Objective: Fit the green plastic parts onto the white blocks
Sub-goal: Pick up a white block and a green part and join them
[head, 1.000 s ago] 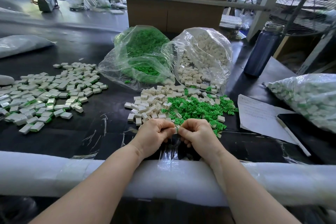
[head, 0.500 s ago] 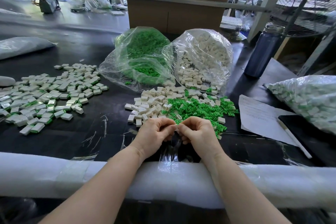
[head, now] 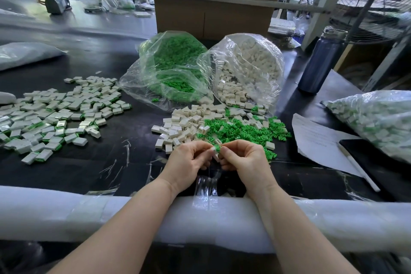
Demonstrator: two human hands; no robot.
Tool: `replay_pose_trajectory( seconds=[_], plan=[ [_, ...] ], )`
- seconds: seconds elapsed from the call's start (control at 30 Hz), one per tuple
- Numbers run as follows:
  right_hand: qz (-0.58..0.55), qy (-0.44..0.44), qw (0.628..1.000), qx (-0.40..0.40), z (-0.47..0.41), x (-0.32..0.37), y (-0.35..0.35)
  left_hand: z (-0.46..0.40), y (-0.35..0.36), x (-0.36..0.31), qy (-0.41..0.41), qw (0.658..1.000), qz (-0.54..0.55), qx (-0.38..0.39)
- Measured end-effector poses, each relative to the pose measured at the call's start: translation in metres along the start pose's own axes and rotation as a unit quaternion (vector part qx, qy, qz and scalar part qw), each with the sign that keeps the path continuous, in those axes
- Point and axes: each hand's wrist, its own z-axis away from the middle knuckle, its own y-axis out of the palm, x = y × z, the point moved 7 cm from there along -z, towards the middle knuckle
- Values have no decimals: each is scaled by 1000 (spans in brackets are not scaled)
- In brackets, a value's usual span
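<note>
My left hand (head: pixel 188 162) and my right hand (head: pixel 243 161) meet fingertip to fingertip just above the near table edge. Between them they pinch a white block (head: pixel 214 151) with a green part (head: pixel 217 148) against its right side. Just beyond the hands lie a loose pile of white blocks (head: pixel 186 124) and a loose pile of green parts (head: pixel 240 129). A spread of fitted blocks (head: pixel 55 115) with green edges covers the table's left side.
Two open clear bags lie behind the piles, one of green parts (head: pixel 171 66), one of white blocks (head: pixel 249 66). A full bag (head: pixel 378 122), paper (head: pixel 315 140) and a pen (head: pixel 358 167) sit right. A blue bottle (head: pixel 320 62) stands back right. White foam (head: pixel 66 213) pads the near edge.
Both hands have stayed together at the same spot. The fingers have shifted, and the white block with the green part now shows between the fingertips.
</note>
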Motion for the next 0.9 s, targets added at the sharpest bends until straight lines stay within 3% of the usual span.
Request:
replay_pose_trajectory(
  seconds=[0.57, 0.9],
  plan=[
    [132, 4, 991, 19, 0, -3, 6, 3, 5, 2, 2, 994, -99, 38],
    [24, -1, 1000, -1, 0, -2, 1, 0, 3, 2, 0, 999, -37, 19]
  ],
)
